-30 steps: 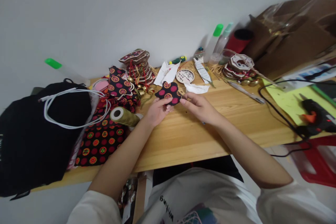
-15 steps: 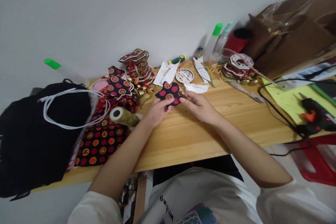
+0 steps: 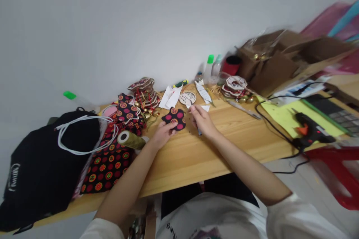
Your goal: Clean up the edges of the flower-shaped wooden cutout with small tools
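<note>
In my left hand (image 3: 163, 134) is a flower-shaped piece of black fabric (image 3: 174, 117) with pink and orange round motifs, pinched at its lower edge. My right hand (image 3: 203, 121) is closed around a slim dark tool (image 3: 199, 131). Its tail shows below the palm and its thin tip points up past the fingers; the exact kind is unclear. A small gap separates the tool from the fabric piece. Just beyond both hands lie a round wooden disc (image 3: 187, 98) with dark writing and some white paper (image 3: 170, 97).
Left are a thread spool (image 3: 131, 140), patterned cloth (image 3: 108, 171), a black bag (image 3: 50, 164) and a white cable (image 3: 70, 149). Bundles with bells (image 3: 235, 86) stand at the back. A cardboard box (image 3: 275, 67) and a glue gun (image 3: 311, 127) with its black cord occupy the right.
My right hand and its tool have drawn away from the fabric piece, which stays in my left hand. The camera view has shifted, showing more wall and more of the right side.
</note>
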`<state>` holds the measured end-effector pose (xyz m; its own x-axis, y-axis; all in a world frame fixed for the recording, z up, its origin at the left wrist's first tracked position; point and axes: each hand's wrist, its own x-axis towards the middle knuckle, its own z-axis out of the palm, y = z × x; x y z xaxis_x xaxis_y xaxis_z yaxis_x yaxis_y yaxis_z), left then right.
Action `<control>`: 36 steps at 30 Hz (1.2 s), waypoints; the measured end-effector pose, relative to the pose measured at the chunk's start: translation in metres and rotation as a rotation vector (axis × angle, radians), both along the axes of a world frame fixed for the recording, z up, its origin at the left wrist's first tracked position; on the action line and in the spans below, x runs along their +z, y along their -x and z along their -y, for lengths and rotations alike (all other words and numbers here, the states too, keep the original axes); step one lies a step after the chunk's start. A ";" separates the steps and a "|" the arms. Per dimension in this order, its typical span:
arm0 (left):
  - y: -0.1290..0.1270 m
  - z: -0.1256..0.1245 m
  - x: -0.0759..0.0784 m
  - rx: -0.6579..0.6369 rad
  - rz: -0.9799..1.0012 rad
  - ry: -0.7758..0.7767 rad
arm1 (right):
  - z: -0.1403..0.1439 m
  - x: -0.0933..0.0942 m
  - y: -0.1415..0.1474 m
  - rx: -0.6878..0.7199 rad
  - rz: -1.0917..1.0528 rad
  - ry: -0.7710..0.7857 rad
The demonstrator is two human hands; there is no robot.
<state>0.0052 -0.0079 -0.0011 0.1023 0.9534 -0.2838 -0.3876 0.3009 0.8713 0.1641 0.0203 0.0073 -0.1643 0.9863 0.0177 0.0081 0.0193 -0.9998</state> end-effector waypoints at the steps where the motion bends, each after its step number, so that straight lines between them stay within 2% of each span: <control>1: 0.000 0.001 -0.002 -0.002 -0.059 -0.006 | -0.001 -0.003 0.000 0.002 -0.027 0.022; 4: -0.004 0.003 -0.007 -0.051 -0.267 -0.071 | -0.005 -0.010 0.002 0.086 -0.200 0.114; 9: -0.017 0.002 -0.001 0.014 -0.367 -0.197 | -0.006 -0.010 0.003 0.204 -0.233 0.116; 11: -0.025 0.007 0.003 0.105 -0.375 -0.258 | -0.005 -0.009 0.000 0.225 -0.240 0.138; 14: -0.041 0.035 0.000 0.356 -0.461 -0.365 | -0.005 -0.008 -0.006 0.262 -0.255 0.203; 15: -0.047 0.051 -0.004 0.477 -0.678 -0.434 | -0.005 -0.009 -0.007 0.276 -0.261 0.230; 17: -0.058 0.086 -0.014 0.552 -1.117 -0.538 | -0.005 -0.009 -0.009 0.303 -0.276 0.286; 20: -0.066 0.136 -0.029 0.408 -1.591 -0.697 | -0.004 -0.010 -0.011 0.325 -0.304 0.364; 22: -0.066 0.157 -0.035 0.315 -1.766 -0.756 | -0.005 -0.011 -0.011 0.321 -0.315 0.404; 25: -0.062 0.166 -0.039 0.241 -1.842 -0.757 | -0.009 -0.012 -0.013 0.306 -0.298 0.441; 29: -0.061 0.160 -0.045 0.286 -1.814 -0.792 | -0.018 -0.012 -0.016 0.318 -0.215 0.469; 32: -0.063 0.157 -0.049 0.327 -1.789 -0.834 | -0.022 -0.009 -0.014 0.400 -0.115 0.518; 36: -0.064 0.158 -0.051 0.323 -1.772 -0.815 | -0.026 -0.004 -0.009 0.532 -0.020 0.602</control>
